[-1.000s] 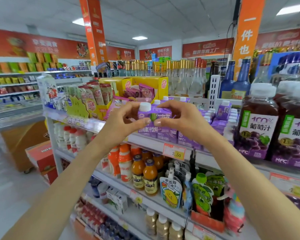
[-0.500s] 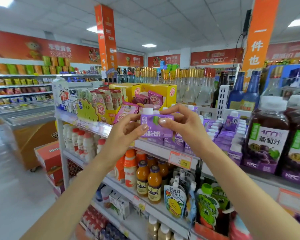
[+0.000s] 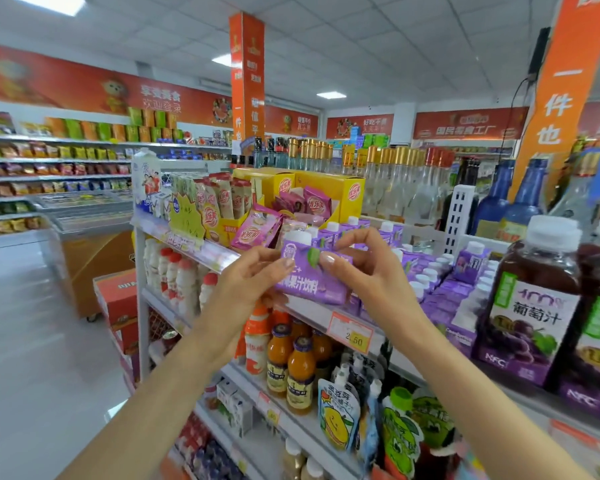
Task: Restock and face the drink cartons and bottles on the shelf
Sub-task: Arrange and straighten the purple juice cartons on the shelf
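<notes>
A purple drink carton [image 3: 310, 277] with a white cap is held in front of the top shelf [image 3: 312, 311], tilted a little to the right. My left hand [image 3: 248, 282] pinches its left edge with thumb and fingertips. My right hand [image 3: 368, 268] grips its upper right side, thumb on the front face. Behind and to the right, several matching purple cartons [image 3: 440, 289] stand in rows on the same shelf. Large dark grape juice bottles [image 3: 530, 306] stand at the shelf's right end.
Pink snack packets [image 3: 257, 230] and yellow display boxes [image 3: 329, 188] sit left of the cartons. Orange juice bottles [image 3: 300, 372] and pouch drinks [image 3: 338, 417] fill the shelf below. Glass bottles [image 3: 388, 174] stand behind. An open aisle floor [image 3: 32, 341] lies to the left.
The carton has come forward and lower off the row and now tilts; both hands keep hold of it. The view has shifted right along the shelf.
</notes>
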`<state>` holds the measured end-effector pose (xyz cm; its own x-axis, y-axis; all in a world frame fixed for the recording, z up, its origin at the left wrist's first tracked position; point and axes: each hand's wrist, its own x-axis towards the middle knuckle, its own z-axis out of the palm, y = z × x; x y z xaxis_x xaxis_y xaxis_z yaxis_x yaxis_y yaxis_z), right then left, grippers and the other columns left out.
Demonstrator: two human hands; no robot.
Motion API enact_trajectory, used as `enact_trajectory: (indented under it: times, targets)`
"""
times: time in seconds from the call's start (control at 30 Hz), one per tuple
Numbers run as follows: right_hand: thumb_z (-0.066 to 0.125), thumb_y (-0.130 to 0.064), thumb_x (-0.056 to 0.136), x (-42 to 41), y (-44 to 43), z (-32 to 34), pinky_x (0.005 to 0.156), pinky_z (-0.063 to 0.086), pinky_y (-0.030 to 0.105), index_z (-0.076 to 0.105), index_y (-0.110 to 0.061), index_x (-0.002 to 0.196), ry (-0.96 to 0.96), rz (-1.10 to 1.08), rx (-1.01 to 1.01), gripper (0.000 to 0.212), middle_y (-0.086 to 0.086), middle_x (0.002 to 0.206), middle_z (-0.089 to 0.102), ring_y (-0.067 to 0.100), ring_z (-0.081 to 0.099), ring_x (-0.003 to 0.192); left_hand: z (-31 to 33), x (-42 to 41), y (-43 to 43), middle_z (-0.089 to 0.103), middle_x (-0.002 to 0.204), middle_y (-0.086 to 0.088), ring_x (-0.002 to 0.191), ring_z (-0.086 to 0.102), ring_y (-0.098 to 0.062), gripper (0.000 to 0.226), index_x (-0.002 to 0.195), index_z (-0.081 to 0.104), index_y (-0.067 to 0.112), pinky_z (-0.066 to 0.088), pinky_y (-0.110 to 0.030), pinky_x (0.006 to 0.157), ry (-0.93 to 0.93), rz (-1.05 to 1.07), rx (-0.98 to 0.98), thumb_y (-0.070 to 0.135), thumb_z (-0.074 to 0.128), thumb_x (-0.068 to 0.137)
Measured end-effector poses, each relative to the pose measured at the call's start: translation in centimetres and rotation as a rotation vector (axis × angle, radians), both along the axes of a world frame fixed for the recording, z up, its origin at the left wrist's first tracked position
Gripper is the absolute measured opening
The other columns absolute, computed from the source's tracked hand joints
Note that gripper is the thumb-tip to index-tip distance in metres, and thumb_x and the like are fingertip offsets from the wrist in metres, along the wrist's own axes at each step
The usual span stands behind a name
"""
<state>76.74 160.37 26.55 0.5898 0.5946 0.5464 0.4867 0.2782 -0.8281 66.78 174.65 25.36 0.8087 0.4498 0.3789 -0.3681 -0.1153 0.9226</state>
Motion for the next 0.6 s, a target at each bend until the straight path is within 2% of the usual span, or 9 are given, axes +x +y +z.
enact_trajectory:
  times: [0.1, 0.17, 0.23, 0.3, 0.37, 0.43, 0.47, 0.53, 0.6]
  targets:
    - [0.073, -0.049, 0.075, 0.5, -0.4, 0.0, 0.063, 0.045, 0.017, 0.053, -0.033, 0.111, -0.132, 0.028, -0.093, 0.043, -0.019, 0.083, 0.061, 0.006, 0.055, 0.072, 0.8, 0.1, -0.6, 0.056, 0.070, -0.004, 0.045, 0.045, -0.008, 0.034, 0.097, 0.062, 0.013, 0.040, -0.014, 0.039, 0.139, -0.034, -0.309, 0.034, 0.066, 0.070]
    - [0.072, -0.057, 0.064, 0.9, -0.7, 0.0, 0.073, 0.045, 0.016, 0.051, -0.045, 0.112, -0.238, 0.033, -0.148, 0.054, -0.020, 0.104, 0.063, 0.001, 0.060, 0.088, 1.2, -0.3, -0.7, 0.055, 0.069, -0.004, 0.043, 0.041, -0.007, 0.039, 0.103, 0.060, 0.011, 0.033, -0.014, 0.035, 0.173, -0.073, -0.424, 0.032, 0.066, 0.070]
    - [0.076, -0.055, 0.062, 0.9, -1.0, 0.1, 0.076, 0.043, 0.010, 0.049, -0.046, 0.115, -0.322, -0.009, -0.155, 0.061, -0.018, 0.110, 0.063, -0.003, 0.060, 0.092, 1.5, -0.6, -0.9, 0.054, 0.067, -0.003, 0.041, 0.039, -0.006, 0.050, 0.107, 0.058, 0.009, 0.028, -0.013, 0.033, 0.192, -0.080, -0.472, 0.032, 0.067, 0.064]
    - [0.079, -0.051, 0.066, 0.7, -1.0, 0.2, 0.075, 0.042, 0.007, 0.050, -0.044, 0.116, -0.350, -0.051, -0.110, 0.058, -0.020, 0.104, 0.064, -0.006, 0.059, 0.086, 1.6, -0.6, -1.2, 0.053, 0.067, -0.001, 0.041, 0.038, -0.006, 0.058, 0.112, 0.058, 0.007, 0.026, -0.013, 0.034, 0.215, -0.072, -0.481, 0.033, 0.069, 0.061]
    - [0.072, -0.050, 0.068, 1.1, -1.2, 0.3, 0.078, 0.045, 0.011, 0.048, -0.041, 0.124, -0.351, -0.045, -0.132, 0.061, -0.017, 0.103, 0.065, -0.002, 0.060, 0.088, 1.5, -0.5, -1.5, 0.053, 0.068, 0.000, 0.042, 0.037, -0.006, 0.062, 0.115, 0.058, 0.007, 0.026, -0.013, 0.034, 0.228, -0.066, -0.495, 0.034, 0.070, 0.060]
    - [0.074, -0.047, 0.074, 1.9, -1.5, 0.6, 0.087, 0.048, 0.019, 0.043, -0.041, 0.135, -0.351, 0.004, -0.233, 0.069, -0.013, 0.112, 0.065, 0.008, 0.061, 0.100, 1.5, -0.5, -1.5, 0.053, 0.069, 0.000, 0.042, 0.037, -0.005, 0.057, 0.111, 0.058, 0.009, 0.026, -0.013, 0.033, 0.232, -0.055, -0.511, 0.033, 0.070, 0.061]
    - [0.073, -0.041, 0.077, 2.3, -1.8, 0.8, 0.091, 0.047, 0.021, 0.040, -0.040, 0.139, -0.344, 0.043, -0.271, 0.071, -0.015, 0.115, 0.065, 0.007, 0.060, 0.104, 1.5, -0.5, -1.5, 0.053, 0.069, 0.000, 0.042, 0.037, -0.005, 0.052, 0.106, 0.058, 0.009, 0.026, -0.013, 0.033, 0.237, -0.055, -0.520, 0.033, 0.070, 0.062]
    - [0.058, -0.029, 0.078, 2.8, -2.2, 1.2, 0.091, 0.045, 0.014, 0.035, -0.041, 0.142, -0.315, 0.118, -0.297, 0.070, -0.026, 0.110, 0.064, -0.004, 0.057, 0.107, 1.6, -0.6, -1.6, 0.053, 0.068, 0.000, 0.041, 0.037, -0.005, 0.046, 0.098, 0.058, 0.010, 0.025, -0.013, 0.033, 0.247, -0.063, -0.554, 0.034, 0.069, 0.060]
    - [0.055, -0.028, 0.078, 2.9, -2.6, 1.9, 0.087, 0.045, 0.010, 0.035, -0.042, 0.139, -0.285, 0.150, -0.281, 0.066, -0.031, 0.108, 0.060, -0.010, 0.056, 0.107, 1.7, -0.7, -1.6, 0.053, 0.068, 0.000, 0.040, 0.037, -0.005, 0.043, 0.095, 0.058, 0.010, 0.026, -0.013, 0.032, 0.229, -0.047, -0.563, 0.033, 0.069, 0.061]
